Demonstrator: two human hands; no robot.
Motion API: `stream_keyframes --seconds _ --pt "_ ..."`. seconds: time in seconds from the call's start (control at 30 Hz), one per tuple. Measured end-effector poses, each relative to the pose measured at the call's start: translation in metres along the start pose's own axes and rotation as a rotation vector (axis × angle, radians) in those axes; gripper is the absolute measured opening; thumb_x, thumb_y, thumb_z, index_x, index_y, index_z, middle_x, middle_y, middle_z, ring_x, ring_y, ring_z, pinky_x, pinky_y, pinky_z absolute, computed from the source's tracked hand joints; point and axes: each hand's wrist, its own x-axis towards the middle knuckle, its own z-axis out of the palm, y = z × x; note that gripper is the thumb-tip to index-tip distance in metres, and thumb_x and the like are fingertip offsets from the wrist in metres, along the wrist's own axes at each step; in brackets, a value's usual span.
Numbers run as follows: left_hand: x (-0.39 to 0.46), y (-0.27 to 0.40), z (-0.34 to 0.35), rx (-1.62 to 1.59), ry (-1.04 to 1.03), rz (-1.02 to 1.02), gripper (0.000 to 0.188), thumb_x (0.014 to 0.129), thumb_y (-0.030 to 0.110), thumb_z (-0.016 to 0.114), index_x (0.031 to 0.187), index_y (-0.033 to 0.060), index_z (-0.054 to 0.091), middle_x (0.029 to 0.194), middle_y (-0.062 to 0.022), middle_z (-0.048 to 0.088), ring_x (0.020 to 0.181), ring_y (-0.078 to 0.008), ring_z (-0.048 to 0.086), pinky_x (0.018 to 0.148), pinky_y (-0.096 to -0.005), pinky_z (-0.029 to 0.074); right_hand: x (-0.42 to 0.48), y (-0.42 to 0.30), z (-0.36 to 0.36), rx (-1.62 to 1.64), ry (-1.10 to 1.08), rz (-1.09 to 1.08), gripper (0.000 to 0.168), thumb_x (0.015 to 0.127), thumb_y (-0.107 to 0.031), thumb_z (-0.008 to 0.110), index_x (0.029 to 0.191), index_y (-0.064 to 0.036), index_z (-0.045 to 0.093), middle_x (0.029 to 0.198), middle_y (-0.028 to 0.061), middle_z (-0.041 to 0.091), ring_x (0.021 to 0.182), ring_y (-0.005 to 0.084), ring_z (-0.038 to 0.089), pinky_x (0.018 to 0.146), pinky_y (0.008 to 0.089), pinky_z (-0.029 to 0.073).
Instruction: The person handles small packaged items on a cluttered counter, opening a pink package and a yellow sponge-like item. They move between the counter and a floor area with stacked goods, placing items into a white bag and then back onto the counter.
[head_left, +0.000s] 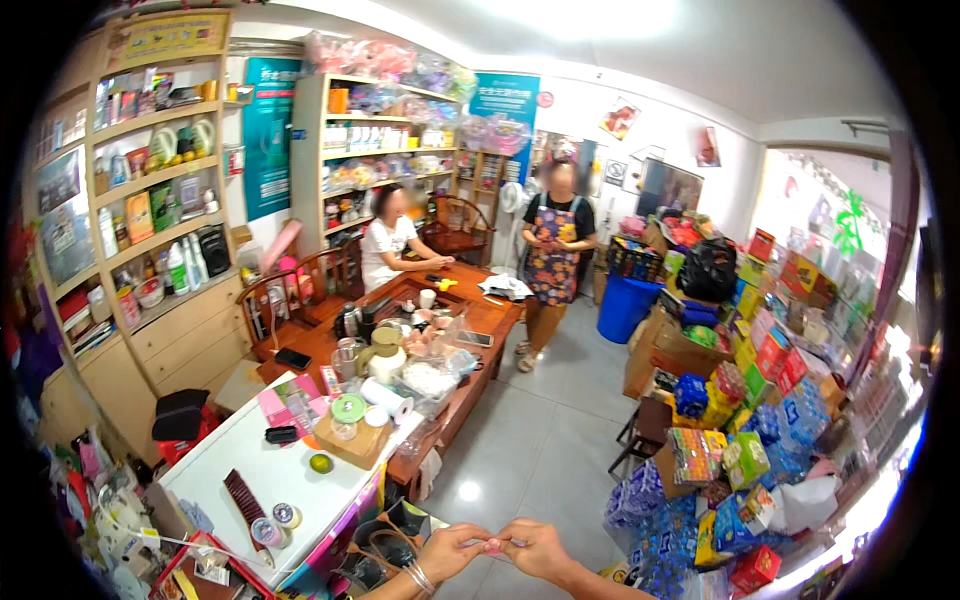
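At the bottom centre of the head view, my left hand (452, 551) and my right hand (534, 549) meet at the fingertips. Between them they pinch a small pink thing (493, 550), too small to name. Silver bangles circle my left wrist. Below and left of my left hand is a dark bag with brown handles (382, 540). A white table (202, 480) stands to the left, bearing a brown-handled brush (244, 499), two small lidded tubs (268, 531), a green citrus fruit (321, 463) and a black case (281, 434).
A wooden table (480, 300) holds a kettle, cups and a phone. One person (386, 247) sits beside it; another in a flowered apron (553, 247) stands at its far end. Boxes and bottled-water packs (667, 540) are piled right, near a dark stool (645, 427). Shelves line the left.
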Motion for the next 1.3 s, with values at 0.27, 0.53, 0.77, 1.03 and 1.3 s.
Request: stream_keyframes --seconds 0.27,0.53,0.77,1.03,1.3 --pt "-0.024 -0.033 -0.018 0.088 0.317 -0.061 0.020 0.083 0.020 0.069 0.097 0.0053 0.070 0.094 -0.0103 0.069 0.087 -0.0246 0.066 0.078 -0.0311 0.052 0.060 0.016 0.036 0.022 -0.307 -0.402 0.009 0.074 -0.010 0.074 0.074 -0.005 0.067 0.074 0.0078 0.064 0.069 0.0274 0.062 0.064 0.0349 0.049" --pt "-0.024 -0.010 0.005 -0.056 0.789 -0.201 0.018 0.075 0.003 0.073 0.093 -0.0010 0.069 0.091 -0.0113 0.069 0.082 -0.0190 0.066 0.075 -0.0278 0.051 0.099 0.027 0.048 0.109 -0.323 -0.822 0.011 0.073 -0.007 0.070 0.083 -0.004 0.066 0.088 0.0080 0.063 0.076 0.0254 0.061 0.068 0.0348 0.048" --pt "0.004 -0.012 0.042 -0.019 0.977 -0.174 0.011 0.073 0.001 0.075 0.081 -0.0031 0.069 0.083 -0.0109 0.069 0.078 -0.0191 0.064 0.074 -0.0293 0.049 0.113 0.040 0.010 0.131 -0.284 -0.914 0.012 0.076 -0.009 0.066 0.086 -0.001 0.064 0.093 0.0088 0.060 0.081 0.0252 0.060 0.070 0.0353 0.048" --pt "0.047 0.014 0.064 0.401 0.905 -0.097 0.009 0.066 -0.001 0.073 0.074 0.0000 0.069 0.074 -0.0110 0.068 0.073 -0.0229 0.064 0.072 -0.0324 0.049 0.124 0.080 -0.013 0.226 -0.376 -0.726 0.011 0.082 -0.012 0.064 0.082 -0.003 0.057 0.080 0.0095 0.057 0.078 0.0290 0.058 0.068 0.0382 0.047" --pt "0.100 0.004 0.087 0.448 0.861 -0.109 0.012 0.066 0.002 0.075 0.066 0.0013 0.063 0.071 -0.0088 0.066 0.069 -0.0239 0.062 0.069 -0.0336 0.046 0.133 0.119 -0.036 0.269 -0.284 -0.443 0.015 0.081 -0.012 0.066 0.078 -0.003 0.055 0.077 0.0132 0.057 0.074 0.0327 0.057 0.063 0.0402 0.046"
